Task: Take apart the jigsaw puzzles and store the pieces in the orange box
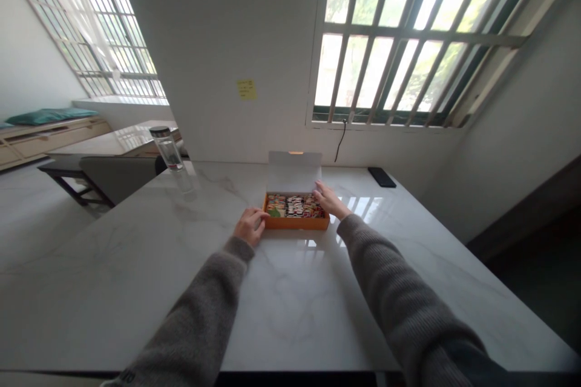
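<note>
An orange cardboard box point(297, 224) sits on the white marble-patterned table with its pale lid point(294, 170) raised at the back. Tightly packed rows of small, thin, multicoloured pieces point(296, 205) fill it; their kind is too small to tell. A green patch shows among them at the front left. My left hand point(250, 225) is closed with its fingertips at the box's left side. At the back right corner, my right hand point(330, 200) has its fingers stretched out beside the lid's lower edge, over the box's right end.
A clear glass bottle point(169, 150) with a dark cap stands at the table's back left. At the back right lies a black phone point(382, 177). Behind rises a wall with a yellow sticky note point(247, 89) and a black cable point(340, 142) hanging below the barred window.
</note>
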The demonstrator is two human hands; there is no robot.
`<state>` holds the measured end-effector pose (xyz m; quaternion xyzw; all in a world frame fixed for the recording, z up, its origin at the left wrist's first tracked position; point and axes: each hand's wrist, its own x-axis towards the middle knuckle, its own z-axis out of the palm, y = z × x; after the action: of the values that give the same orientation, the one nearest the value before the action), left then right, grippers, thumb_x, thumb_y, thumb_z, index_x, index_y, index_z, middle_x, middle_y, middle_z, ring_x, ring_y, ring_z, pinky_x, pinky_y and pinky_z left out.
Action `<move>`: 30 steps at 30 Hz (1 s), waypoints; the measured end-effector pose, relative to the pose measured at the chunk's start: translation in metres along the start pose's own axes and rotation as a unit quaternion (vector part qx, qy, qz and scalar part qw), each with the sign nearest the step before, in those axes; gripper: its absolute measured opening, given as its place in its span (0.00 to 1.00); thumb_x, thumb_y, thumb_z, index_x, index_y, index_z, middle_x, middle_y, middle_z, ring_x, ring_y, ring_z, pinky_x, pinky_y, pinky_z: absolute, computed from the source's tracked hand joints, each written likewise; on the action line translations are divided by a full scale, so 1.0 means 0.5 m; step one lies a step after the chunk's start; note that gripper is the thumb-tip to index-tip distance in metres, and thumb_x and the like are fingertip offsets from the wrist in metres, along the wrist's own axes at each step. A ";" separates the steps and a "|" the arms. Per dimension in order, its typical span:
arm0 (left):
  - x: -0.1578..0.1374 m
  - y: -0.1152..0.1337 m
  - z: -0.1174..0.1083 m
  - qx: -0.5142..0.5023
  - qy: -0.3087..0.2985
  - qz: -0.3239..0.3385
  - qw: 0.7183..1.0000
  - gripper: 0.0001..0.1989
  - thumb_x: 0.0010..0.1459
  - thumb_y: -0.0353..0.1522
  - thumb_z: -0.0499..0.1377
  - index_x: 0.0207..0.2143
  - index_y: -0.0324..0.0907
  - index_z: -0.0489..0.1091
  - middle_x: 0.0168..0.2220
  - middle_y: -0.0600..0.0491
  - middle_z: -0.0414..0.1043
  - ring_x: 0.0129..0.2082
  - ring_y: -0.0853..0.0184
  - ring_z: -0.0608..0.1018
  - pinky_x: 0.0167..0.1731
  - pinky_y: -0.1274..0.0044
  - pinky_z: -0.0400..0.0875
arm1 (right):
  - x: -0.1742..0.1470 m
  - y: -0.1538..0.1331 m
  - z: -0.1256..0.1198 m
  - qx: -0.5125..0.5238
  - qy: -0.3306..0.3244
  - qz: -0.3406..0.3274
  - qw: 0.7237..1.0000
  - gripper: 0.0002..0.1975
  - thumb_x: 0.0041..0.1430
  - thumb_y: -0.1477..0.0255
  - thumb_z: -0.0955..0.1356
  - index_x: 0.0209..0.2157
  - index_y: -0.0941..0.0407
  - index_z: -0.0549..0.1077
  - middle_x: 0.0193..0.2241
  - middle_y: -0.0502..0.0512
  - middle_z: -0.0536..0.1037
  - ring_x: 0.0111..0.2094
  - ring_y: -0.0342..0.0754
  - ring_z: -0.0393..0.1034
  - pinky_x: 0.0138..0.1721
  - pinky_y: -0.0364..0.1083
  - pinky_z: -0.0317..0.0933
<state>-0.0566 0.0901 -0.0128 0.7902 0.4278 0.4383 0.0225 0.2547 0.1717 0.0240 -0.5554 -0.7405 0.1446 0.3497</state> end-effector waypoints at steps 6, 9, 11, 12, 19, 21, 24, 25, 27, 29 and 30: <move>0.000 0.004 -0.004 0.003 0.003 0.008 1.000 0.10 0.59 0.27 0.54 0.37 0.43 0.75 0.37 0.49 0.72 0.41 0.60 0.72 0.44 0.68 0.70 | -0.010 0.009 0.011 -0.010 -0.014 0.009 1.000 0.18 0.59 0.71 0.64 0.50 0.57 0.73 0.56 0.63 0.71 0.61 0.54 0.61 0.62 0.54 0.54; 0.000 0.006 -0.004 0.006 0.003 0.007 1.000 0.10 0.59 0.28 0.54 0.37 0.43 0.75 0.37 0.49 0.73 0.40 0.60 0.72 0.44 0.68 0.71 | -0.015 0.010 0.014 -0.015 -0.016 0.013 1.000 0.17 0.60 0.72 0.64 0.50 0.58 0.73 0.55 0.63 0.72 0.58 0.53 0.64 0.60 0.53 0.56; 0.001 0.007 -0.005 0.008 0.002 0.004 1.000 0.10 0.59 0.28 0.54 0.37 0.43 0.75 0.37 0.49 0.73 0.41 0.60 0.72 0.45 0.68 0.71 | -0.015 0.009 0.014 -0.019 -0.019 0.016 0.999 0.17 0.61 0.71 0.64 0.50 0.59 0.73 0.53 0.63 0.73 0.55 0.52 0.67 0.59 0.52 0.57; 0.002 0.008 -0.005 0.011 0.002 0.001 1.000 0.09 0.59 0.28 0.54 0.36 0.43 0.75 0.37 0.49 0.73 0.40 0.60 0.72 0.44 0.68 0.71 | -0.015 0.009 0.014 -0.021 -0.021 0.018 0.999 0.16 0.61 0.71 0.64 0.49 0.59 0.73 0.52 0.63 0.74 0.54 0.52 0.67 0.59 0.51 0.57; 0.006 0.037 -0.030 -0.026 -0.003 -0.035 0.999 0.08 0.58 0.32 0.55 0.35 0.42 0.74 0.25 0.54 0.71 0.28 0.66 0.73 0.34 0.74 0.71 | -0.054 -0.006 0.006 -0.035 -0.033 0.016 0.999 0.15 0.64 0.69 0.62 0.48 0.59 0.73 0.48 0.62 0.74 0.48 0.50 0.70 0.55 0.48 0.60; 0.006 0.049 -0.040 -0.053 -0.012 -0.071 0.996 0.09 0.58 0.34 0.55 0.36 0.43 0.74 0.23 0.57 0.70 0.24 0.68 0.73 0.31 0.76 0.70 | -0.076 -0.010 0.001 -0.041 -0.036 0.014 0.998 0.16 0.63 0.69 0.63 0.49 0.59 0.73 0.48 0.62 0.73 0.47 0.50 0.71 0.54 0.48 0.61; 0.008 0.061 -0.051 -0.088 -0.016 -0.104 0.991 0.08 0.58 0.34 0.55 0.35 0.42 0.73 0.21 0.58 0.71 0.23 0.69 0.74 0.31 0.77 0.71 | -0.102 -0.015 -0.010 -0.050 -0.041 0.011 0.998 0.16 0.64 0.68 0.63 0.49 0.58 0.73 0.48 0.61 0.73 0.46 0.50 0.70 0.53 0.48 0.61; 0.009 0.063 -0.052 -0.096 -0.012 -0.106 0.990 0.08 0.58 0.34 0.55 0.35 0.42 0.73 0.22 0.57 0.71 0.24 0.69 0.75 0.31 0.77 0.71 | -0.107 -0.018 -0.014 -0.053 -0.041 0.010 0.998 0.15 0.64 0.68 0.63 0.48 0.58 0.74 0.47 0.61 0.73 0.47 0.51 0.70 0.53 0.49 0.61; 0.011 0.061 -0.049 -0.097 0.006 -0.094 0.991 0.08 0.58 0.33 0.55 0.34 0.41 0.72 0.26 0.55 0.73 0.26 0.68 0.75 0.32 0.76 0.72 | -0.112 -0.029 -0.022 -0.065 -0.034 0.012 0.997 0.15 0.64 0.68 0.63 0.48 0.57 0.74 0.49 0.63 0.73 0.50 0.55 0.67 0.55 0.53 0.58; 0.011 0.050 -0.039 -0.078 0.019 -0.069 0.994 0.08 0.57 0.33 0.55 0.36 0.41 0.72 0.34 0.50 0.73 0.33 0.65 0.75 0.33 0.74 0.73 | -0.113 -0.051 -0.025 -0.090 -0.006 -0.002 0.996 0.16 0.63 0.68 0.64 0.50 0.56 0.73 0.53 0.65 0.71 0.56 0.61 0.60 0.57 0.58 0.54; 0.010 0.041 -0.032 -0.064 0.022 -0.060 0.996 0.10 0.57 0.33 0.56 0.39 0.41 0.72 0.38 0.48 0.73 0.38 0.62 0.75 0.35 0.73 0.73 | -0.113 -0.067 -0.023 -0.103 0.007 -0.021 0.994 0.18 0.63 0.68 0.64 0.53 0.56 0.72 0.54 0.65 0.70 0.57 0.62 0.58 0.58 0.59 0.52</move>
<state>-0.0531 0.0753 0.0088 0.7502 0.4456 0.4802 0.0897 0.2462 0.1058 0.0324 -0.5742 -0.7602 0.0562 0.2988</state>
